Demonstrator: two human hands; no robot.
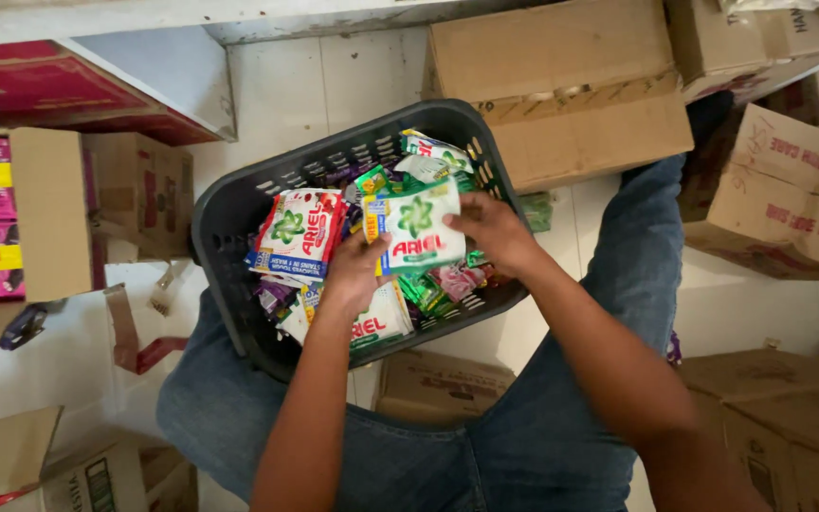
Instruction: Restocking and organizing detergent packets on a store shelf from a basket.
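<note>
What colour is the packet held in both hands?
The packet is mostly white with a green swirl and a green lower edge, seen best in the head view.

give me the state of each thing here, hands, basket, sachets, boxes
left hand: gripping the held sachet's lower left edge
right hand: gripping its right edge
held sachet: sealed, lifted above the basket
basket: tilted on the lap, part full of sachets
big cardboard box: flaps closed
pink packet box: open
</note>
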